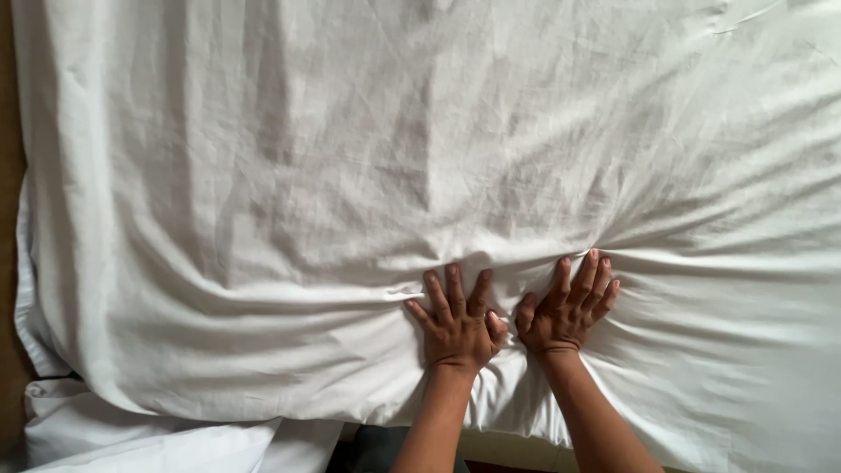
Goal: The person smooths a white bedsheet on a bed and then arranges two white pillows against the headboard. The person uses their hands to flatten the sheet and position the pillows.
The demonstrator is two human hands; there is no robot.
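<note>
A wrinkled white sheet (368,158) covers the bed and fills almost the whole view. My left hand (457,324) lies flat on it near the front edge, fingers spread and pointing away from me. My right hand (565,307) presses down right beside it, thumbs almost touching. Folds of cloth bunch up and radiate outward from under both palms. Neither hand holds anything.
The sheet's left edge (22,263) hangs by a brown strip of floor or wall (7,175). More white cloth (158,438) lies crumpled at the lower left. A dark patch (377,447) shows below the bed's front edge, between my forearms and that cloth.
</note>
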